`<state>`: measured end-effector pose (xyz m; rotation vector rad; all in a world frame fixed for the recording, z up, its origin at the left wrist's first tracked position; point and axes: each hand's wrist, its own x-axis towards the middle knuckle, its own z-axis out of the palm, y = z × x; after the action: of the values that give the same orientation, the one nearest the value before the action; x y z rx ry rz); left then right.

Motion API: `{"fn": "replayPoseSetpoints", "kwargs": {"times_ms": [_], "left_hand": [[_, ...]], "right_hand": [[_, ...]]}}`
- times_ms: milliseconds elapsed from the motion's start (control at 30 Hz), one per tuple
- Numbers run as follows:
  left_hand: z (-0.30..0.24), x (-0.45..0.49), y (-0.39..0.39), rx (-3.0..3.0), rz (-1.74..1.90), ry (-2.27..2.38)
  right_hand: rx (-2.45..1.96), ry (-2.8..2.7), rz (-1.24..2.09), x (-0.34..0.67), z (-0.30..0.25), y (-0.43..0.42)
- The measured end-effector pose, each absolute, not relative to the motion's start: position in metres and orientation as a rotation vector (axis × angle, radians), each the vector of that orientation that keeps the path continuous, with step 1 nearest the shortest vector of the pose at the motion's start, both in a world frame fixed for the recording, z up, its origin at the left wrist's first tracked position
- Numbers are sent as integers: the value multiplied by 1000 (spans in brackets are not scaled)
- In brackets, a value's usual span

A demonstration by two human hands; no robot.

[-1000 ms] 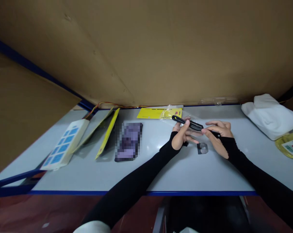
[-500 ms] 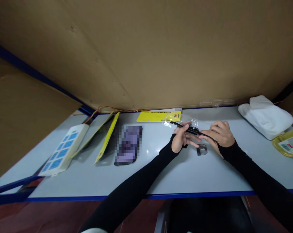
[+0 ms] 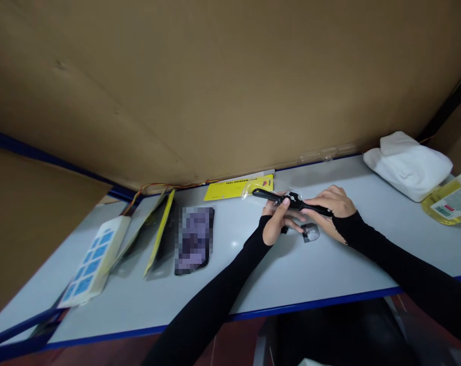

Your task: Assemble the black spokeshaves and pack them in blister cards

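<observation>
- So the black tool (image 3: 296,203) was up over the right half of the table (image 3: 215,300), between both hands.
- Left hand (image 3: 276,226) was clamped on it near the middle, thumb on top; right hand (image 3: 336,204) was closed on the right handle. Two-point hold, I'd guess to stop it twisting.
- Small piece (image 3: 311,233) lay just nearer than the tool, probably for easy reach; yellow card (image 3: 230,190) sat far, likely for elbow room.
- Long axis ran left-right, slightly slanted: left tip farther, right end nearer. Couldn't tell where its underside faced.
</observation>
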<state>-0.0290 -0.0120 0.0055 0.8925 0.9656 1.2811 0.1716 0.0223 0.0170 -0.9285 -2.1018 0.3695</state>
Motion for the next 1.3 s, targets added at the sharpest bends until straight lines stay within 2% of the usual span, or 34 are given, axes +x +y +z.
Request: {"fn": "replayPoseSetpoints", "kwargs": {"times_ms": [167,367,467,567,667,867,1133,1233,1300], "left_hand": [[4,-28,-14,928,1305,987],[4,-35,-8,833,1357,977],[8,-43,-3,769,1277,956],[15,-47,-3,805,1013,887],[20,-39,-13,834,769,805],[24,-15,-37,931,733,781],[33,-19,-34,1067,782,880],[31,-10,-40,1095,809,828],[31,-5,-45,1147,804,838]], "right_hand": [[-836,-2035,403,168,23,17],[-1019,-1457,963,173,59,13],[-1107,-1137,926,185,69,25],[-1019,-988,848,194,72,34],[-995,-1072,958,188,72,30],[-1149,-1377,1215,163,64,16],[-1185,-1319,1095,184,75,31],[-1177,-1390,1192,172,66,19],[-1153,-1561,1100,159,52,10]]}}
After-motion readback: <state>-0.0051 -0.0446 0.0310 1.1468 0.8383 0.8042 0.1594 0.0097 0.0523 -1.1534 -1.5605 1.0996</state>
